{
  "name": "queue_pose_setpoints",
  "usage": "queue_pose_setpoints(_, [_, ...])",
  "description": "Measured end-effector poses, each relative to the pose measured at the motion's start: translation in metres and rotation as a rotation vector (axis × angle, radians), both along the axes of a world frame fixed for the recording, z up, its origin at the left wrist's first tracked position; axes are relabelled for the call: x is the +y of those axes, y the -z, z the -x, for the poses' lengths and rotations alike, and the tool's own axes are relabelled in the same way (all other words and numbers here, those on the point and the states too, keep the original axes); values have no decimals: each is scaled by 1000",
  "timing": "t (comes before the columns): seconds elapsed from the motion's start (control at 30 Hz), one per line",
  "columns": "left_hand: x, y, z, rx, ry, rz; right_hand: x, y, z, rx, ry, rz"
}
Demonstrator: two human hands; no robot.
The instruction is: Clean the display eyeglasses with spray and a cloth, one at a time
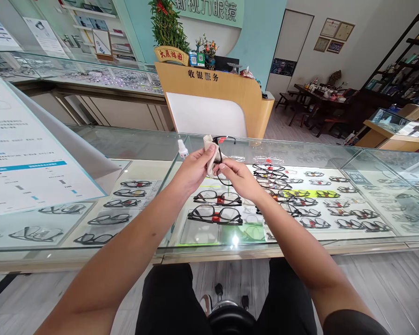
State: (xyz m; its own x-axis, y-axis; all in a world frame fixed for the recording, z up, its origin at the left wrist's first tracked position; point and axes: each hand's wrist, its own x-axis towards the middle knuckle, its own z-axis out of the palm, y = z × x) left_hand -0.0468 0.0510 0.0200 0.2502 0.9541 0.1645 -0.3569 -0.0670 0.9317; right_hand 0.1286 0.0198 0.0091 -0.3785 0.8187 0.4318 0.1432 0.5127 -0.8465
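Glasses point(220, 153), hidden part: the fingers and the cloth cover much of the front, so I cannot tell whether lenses sit in the rims.
Cloth point(211, 170), hidden part: the left thumb crosses it, and its far side is out of sight.
White bottle point(183, 150): its lower end disappears behind the left hand point(197, 164).
Printed sheet point(31, 153): cut off by the left edge, its small text unreadable.
Look of the glasses: thin and dark, one temple reaching out to the right at the top, a small red patch near it, a curved rim below.
Look of the cloth: pale beige, crumpled.
Left hand's grip: thumb and fingers pinch the cloth against the frame.
Right hand point(242, 177), grip: fingers close on the frame's lower part; the exact contact is hard to see.
Place of the glasses: between both hands, raised over the glass counter point(143, 139), above rows of spectacles point(215, 214).
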Motion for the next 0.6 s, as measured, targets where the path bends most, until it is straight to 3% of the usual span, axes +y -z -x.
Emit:
queue_pose_setpoints(0.27, [-3,-3,0,14,42,-30,-2,-4,2,36,-3,45])
queue_pose_setpoints(0.6, [-2,-2,3,84,-10,-135,0,-6,1,115,-12,116])
